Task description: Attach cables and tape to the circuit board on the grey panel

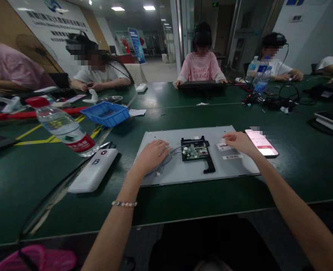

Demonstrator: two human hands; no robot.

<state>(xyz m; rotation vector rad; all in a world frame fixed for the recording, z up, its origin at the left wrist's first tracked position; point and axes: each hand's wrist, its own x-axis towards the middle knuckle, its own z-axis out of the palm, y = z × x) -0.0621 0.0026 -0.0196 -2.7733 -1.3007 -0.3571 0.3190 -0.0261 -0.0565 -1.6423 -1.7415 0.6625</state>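
A flat grey display panel [172, 175] lies on the table in front of me. On its middle sits a black plastic bracket [210, 165] with a green circuit board [194, 151] in it. Grey cables [169, 157] run from the board toward the left. My left hand [153, 155] rests at the panel's left part, its fingers curled round part of these cables. Above the labels [232, 157] on the right, my right hand [238, 142] pinches a small white piece [223, 141]; its exact kind is too small to make out.
A white power bank [94, 171] and a red-capped water bottle [67, 130] stand left, with a blue tray [106, 114] behind. A lit phone [264, 145] lies against the panel's right side. Tangled black cables [279, 99] lie farther right. Several people sit across the table.
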